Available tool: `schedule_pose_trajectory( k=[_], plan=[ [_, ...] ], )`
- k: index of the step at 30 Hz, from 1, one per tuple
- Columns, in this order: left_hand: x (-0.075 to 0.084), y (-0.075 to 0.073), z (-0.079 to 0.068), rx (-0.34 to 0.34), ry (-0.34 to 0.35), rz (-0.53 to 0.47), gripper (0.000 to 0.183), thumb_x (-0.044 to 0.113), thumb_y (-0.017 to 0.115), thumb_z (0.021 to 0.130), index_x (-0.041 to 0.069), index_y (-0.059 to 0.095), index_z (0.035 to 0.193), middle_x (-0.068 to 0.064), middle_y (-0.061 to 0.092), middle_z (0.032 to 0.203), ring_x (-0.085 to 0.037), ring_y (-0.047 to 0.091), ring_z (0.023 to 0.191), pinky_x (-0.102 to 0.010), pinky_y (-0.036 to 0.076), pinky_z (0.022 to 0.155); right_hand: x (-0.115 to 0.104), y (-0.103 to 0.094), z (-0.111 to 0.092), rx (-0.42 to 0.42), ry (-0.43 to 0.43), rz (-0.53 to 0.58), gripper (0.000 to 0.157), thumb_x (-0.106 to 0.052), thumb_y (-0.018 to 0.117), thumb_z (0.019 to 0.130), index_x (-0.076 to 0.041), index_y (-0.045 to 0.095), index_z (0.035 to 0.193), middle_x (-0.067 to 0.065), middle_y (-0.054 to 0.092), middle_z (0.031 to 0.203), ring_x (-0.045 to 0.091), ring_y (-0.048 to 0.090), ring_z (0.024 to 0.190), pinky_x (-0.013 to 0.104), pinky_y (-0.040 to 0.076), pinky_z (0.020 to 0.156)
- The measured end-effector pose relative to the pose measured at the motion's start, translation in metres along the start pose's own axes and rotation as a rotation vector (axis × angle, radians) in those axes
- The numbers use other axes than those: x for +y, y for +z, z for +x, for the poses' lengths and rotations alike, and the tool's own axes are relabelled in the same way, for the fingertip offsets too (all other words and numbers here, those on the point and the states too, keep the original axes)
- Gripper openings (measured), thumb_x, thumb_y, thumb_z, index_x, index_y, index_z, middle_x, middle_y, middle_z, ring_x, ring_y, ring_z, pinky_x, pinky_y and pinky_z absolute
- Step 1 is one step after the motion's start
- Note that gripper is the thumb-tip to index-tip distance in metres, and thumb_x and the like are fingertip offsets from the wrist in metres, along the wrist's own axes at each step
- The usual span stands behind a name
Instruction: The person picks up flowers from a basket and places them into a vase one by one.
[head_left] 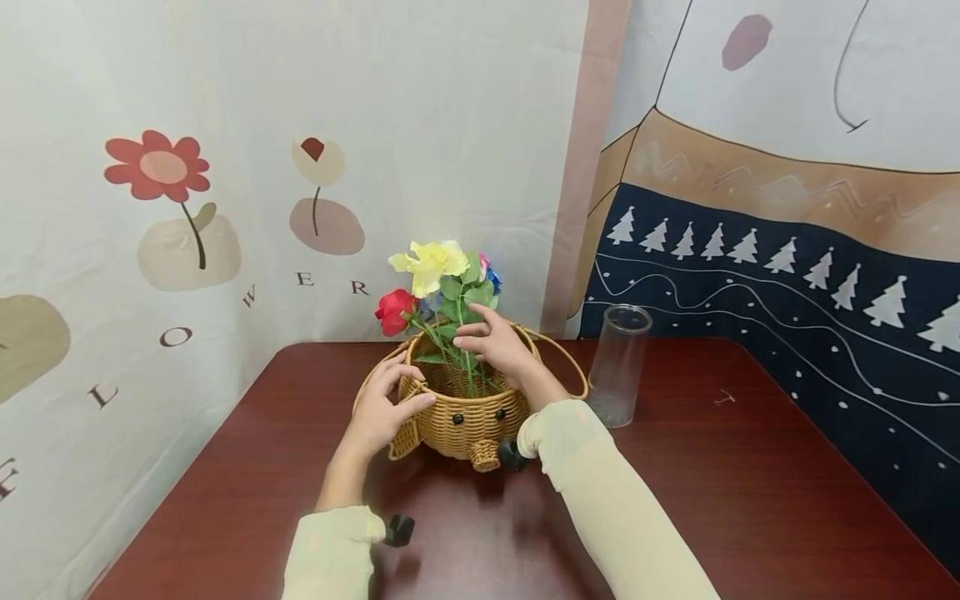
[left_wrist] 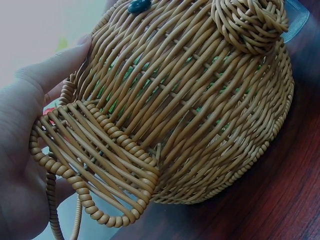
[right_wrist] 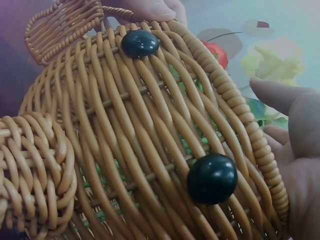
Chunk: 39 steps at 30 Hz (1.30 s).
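A wicker basket (head_left: 468,425) with black bead eyes, a woven snout and ears stands on the table. Artificial flowers lean inside it: a yellow one (head_left: 429,267), a red rose (head_left: 395,312), and pink and blue ones behind green leaves (head_left: 478,293). My left hand (head_left: 382,408) grips the basket's left side, thumb over the rim; in the left wrist view the woven ear (left_wrist: 95,165) lies against the palm. Above the basket's right rim, my right hand (head_left: 501,343) reaches in beside the green stems, fingers loosely extended and holding nothing visible.
To the right of the basket a clear plastic cylinder (head_left: 621,367) stands on the dark red table (head_left: 712,467). The basket's handle (head_left: 566,354) droops out toward it. Printed cloth (head_left: 480,125) hangs behind the table.
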<state>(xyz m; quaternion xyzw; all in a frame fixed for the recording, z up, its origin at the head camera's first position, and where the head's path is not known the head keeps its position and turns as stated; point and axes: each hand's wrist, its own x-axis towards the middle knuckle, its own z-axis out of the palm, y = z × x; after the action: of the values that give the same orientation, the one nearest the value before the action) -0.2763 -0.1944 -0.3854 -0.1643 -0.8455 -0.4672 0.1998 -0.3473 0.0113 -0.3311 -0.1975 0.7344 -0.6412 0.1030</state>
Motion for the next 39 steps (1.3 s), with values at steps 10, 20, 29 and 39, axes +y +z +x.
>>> schedule_pose_trajectory(
  k=[10, 20, 29, 39],
  plan=[
    [0.027, -0.005, -0.007, 0.001, -0.017, -0.036, 0.031, 0.024, 0.071, 0.071, 0.007, 0.056, 0.093, -0.014, 0.036, 0.130, -0.030, 0.030, 0.120, -0.047, 0.031, 0.091, 0.004, 0.003, 0.003, 0.163, -0.072, 0.086, 0.058, -0.002, 0.062, 0.077, -0.017, 0.038, 0.127, 0.012, 0.055, 0.091, 0.023, 0.054, 0.078, 0.047, 0.042, 0.076],
    [0.024, -0.005, -0.007, 0.009, -0.013, -0.017, 0.030, 0.028, 0.071, 0.070, 0.011, 0.057, 0.091, -0.012, 0.037, 0.130, -0.029, 0.031, 0.119, -0.046, 0.033, 0.090, 0.002, 0.003, 0.000, 0.210, -0.050, 0.147, 0.047, 0.001, 0.062, 0.077, -0.015, 0.048, 0.119, 0.012, 0.050, 0.090, 0.026, 0.059, 0.077, 0.046, 0.044, 0.076],
    [-0.001, 0.000, -0.001, 0.026, -0.012, 0.021, 0.032, 0.044, 0.069, 0.068, 0.024, 0.056, 0.090, -0.001, 0.038, 0.129, -0.018, 0.032, 0.119, -0.040, 0.034, 0.090, 0.001, 0.002, -0.002, 0.205, -0.043, 0.135, 0.037, -0.002, 0.061, 0.078, -0.013, 0.053, 0.113, 0.012, 0.055, 0.087, 0.029, 0.059, 0.073, 0.047, 0.046, 0.069],
    [0.022, -0.003, -0.005, 0.004, -0.008, -0.005, 0.033, 0.030, 0.071, 0.070, 0.011, 0.057, 0.093, -0.012, 0.037, 0.129, -0.028, 0.033, 0.118, -0.046, 0.033, 0.090, 0.002, 0.001, -0.003, 0.227, -0.039, 0.128, 0.030, -0.006, 0.062, 0.078, -0.014, 0.057, 0.107, 0.012, 0.060, 0.087, 0.026, 0.061, 0.070, 0.044, 0.048, 0.063]
  ],
)
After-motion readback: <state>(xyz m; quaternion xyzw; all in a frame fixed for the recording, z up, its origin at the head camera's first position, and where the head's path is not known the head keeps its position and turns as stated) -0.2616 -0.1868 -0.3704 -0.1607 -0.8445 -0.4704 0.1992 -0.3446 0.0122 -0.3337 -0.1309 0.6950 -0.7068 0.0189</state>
